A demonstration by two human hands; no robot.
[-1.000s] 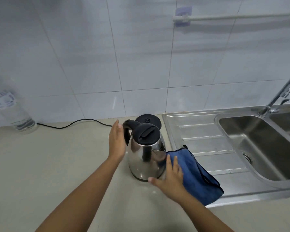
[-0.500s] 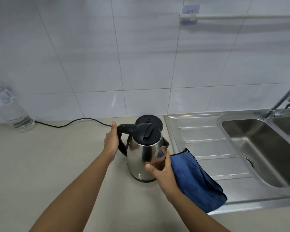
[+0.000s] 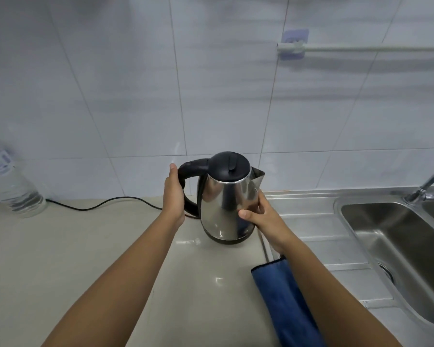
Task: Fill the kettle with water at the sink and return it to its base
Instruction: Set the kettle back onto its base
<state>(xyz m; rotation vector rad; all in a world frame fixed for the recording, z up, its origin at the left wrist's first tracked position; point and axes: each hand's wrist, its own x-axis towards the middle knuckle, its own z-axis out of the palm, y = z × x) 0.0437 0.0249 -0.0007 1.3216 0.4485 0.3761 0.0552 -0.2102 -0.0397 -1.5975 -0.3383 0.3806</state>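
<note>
A person's two bare forearms reach forward over a pale counter [image 3: 60, 259] toward a white tiled wall [image 3: 135, 96]. At the far left, against the wall, stands a clear plastic bottle [image 3: 13, 189], blurred at the frame's edge. A black cord [image 3: 105, 206] runs from just beside the bottle along the back of the counter and disappears behind the left hand [image 3: 173, 194]. That hand is pressed against the outer side of the kettle's black handle [image 3: 188, 181], palm to the handle; its thumb points up, and I cannot tell how far the fingers wrap, as they are hidden behind the hand. The kettle [image 3: 227, 199] is a steel jug with a black lid [image 3: 229, 166] shut on top and a spout [image 3: 258, 175] pointing right. It is upright between both hands, near the back of the counter, just left of the sink's edge. Whether it rests on the counter or is raised just above it is unclear. The right hand [image 3: 263, 216] cups the kettle's right side below the spout, thumb in front and fingers curled around the far side, touching the steel. A folded blue cloth [image 3: 281, 304] lies under the right forearm, over the seam where counter meets drainboard [image 3: 318, 234]. Further right is the steel sink [image 3: 396, 246] with its drain [image 3: 386, 272]. A tap [image 3: 429, 184] rises at the basin's back corner. High on the wall, a white rail [image 3: 361, 48] runs rightward from a blue stick-on mount [image 3: 295, 43].
</note>
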